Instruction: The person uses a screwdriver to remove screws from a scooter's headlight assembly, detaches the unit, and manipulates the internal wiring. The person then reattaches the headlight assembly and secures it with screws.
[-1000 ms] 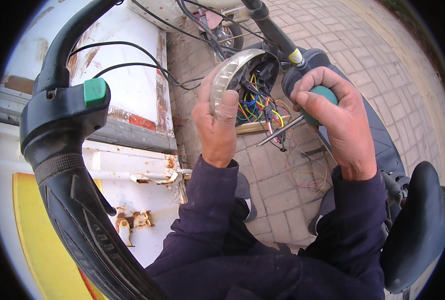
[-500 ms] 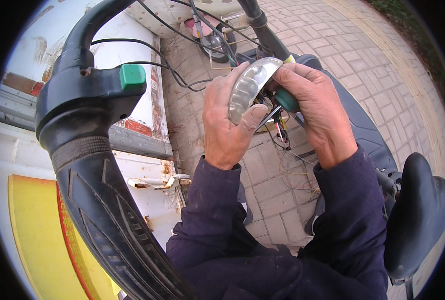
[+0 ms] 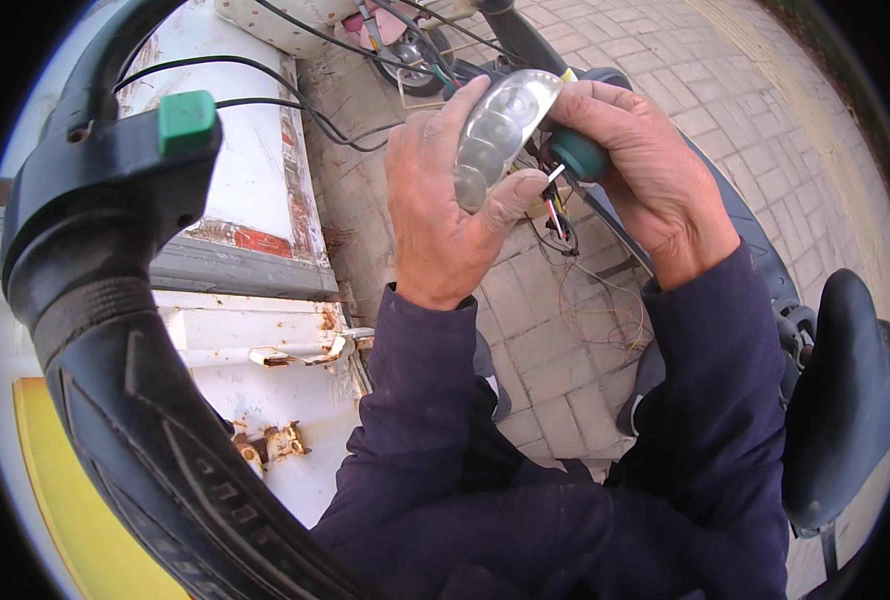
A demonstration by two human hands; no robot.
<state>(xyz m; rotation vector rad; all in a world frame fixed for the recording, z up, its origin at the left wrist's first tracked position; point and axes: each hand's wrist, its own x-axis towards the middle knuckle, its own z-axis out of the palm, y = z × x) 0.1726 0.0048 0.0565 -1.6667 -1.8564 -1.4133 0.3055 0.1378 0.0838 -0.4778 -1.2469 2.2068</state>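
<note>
A clear-lensed headlight [image 3: 500, 135] with several round bowls in a row sits tilted in my left hand [image 3: 435, 205]. My left fingers curl behind the lens and the thumb lies by its lower edge. Beside it, my right hand [image 3: 655, 165] is closed round the dark green handle of a screwdriver [image 3: 578, 153], its short metal shaft pointing toward my left thumb. My right fingertips are close to the lamp's upper right end; whether they touch it is unclear. Behind the hands hang loose coloured wires [image 3: 558, 222]. The screwdriver's tip and the lamp's back are hidden.
At the left, a black handlebar grip [image 3: 155, 420] with a green switch [image 3: 186, 121] rises close by. Black cables [image 3: 300, 95] run across the top. A rusty white metal body [image 3: 265, 340] stands left, a black saddle [image 3: 835, 400] right. Paving bricks [image 3: 555, 370] lie below.
The handlebar and switch have shifted left in the picture as the view moved. The headlight's lens faces me more, and more of the screwdriver's green handle shows. Both hands keep their hold.
</note>
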